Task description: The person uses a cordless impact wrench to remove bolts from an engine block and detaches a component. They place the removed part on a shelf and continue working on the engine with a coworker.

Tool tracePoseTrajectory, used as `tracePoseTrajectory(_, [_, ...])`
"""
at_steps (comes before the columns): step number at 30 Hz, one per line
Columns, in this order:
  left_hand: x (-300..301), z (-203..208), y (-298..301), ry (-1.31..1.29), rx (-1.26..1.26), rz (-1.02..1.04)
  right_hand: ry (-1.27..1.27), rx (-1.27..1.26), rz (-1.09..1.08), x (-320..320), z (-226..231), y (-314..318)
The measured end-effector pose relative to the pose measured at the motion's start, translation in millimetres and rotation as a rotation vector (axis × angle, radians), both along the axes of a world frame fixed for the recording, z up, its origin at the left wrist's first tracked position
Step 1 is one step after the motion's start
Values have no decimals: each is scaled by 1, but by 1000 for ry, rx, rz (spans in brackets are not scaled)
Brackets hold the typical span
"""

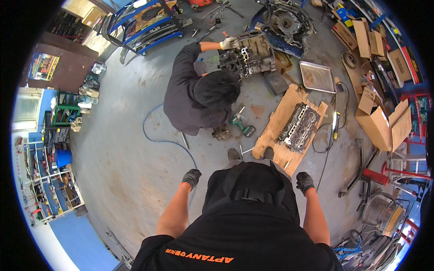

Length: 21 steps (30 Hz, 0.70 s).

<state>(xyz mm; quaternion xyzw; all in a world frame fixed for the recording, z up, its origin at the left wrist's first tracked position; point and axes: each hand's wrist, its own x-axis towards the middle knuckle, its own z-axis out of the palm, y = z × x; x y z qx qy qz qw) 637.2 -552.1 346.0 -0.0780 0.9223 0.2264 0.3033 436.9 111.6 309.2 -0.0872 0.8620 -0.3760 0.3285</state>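
Note:
My left hand [192, 178], in a dark grey glove, hangs beside my body over bare floor, near a blue hose [181, 147]. Its fingers are curled and nothing shows in them. On the other side my right hand [305, 182], gloved alike, is closed into a loose fist with nothing visible in it. Ahead of it, apart from both hands, an engine cylinder head [298, 128] lies on a flat cardboard sheet [269, 131]. A green cordless power tool [242, 125] rests on the floor left of the cardboard, near a metal wrench [246, 151].
A crouching co-worker [192, 97] has a gloved hand [229, 43] on an engine block [253, 54]. A metal tray [318, 77] lies beyond the cardboard. Right of it are a black cable [322, 135], an opened carton [384, 122] and a red-handled jack [375, 176]. A blue cart [144, 27] stands far left.

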Motion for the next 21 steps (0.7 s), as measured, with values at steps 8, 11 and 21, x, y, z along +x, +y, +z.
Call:
tracePoseTrajectory(8, [5, -53, -4, -54, 359, 707, -135, 219, 17, -2, -3, 5])
tracePoseTrajectory(11, [-6, -49, -3, 7, 324, 496, 57, 458, 234, -2, -2, 8])
tracePoseTrajectory(21, [-77, 22, 56, -131, -103, -93, -157, 120, -176, 4, -74, 57])
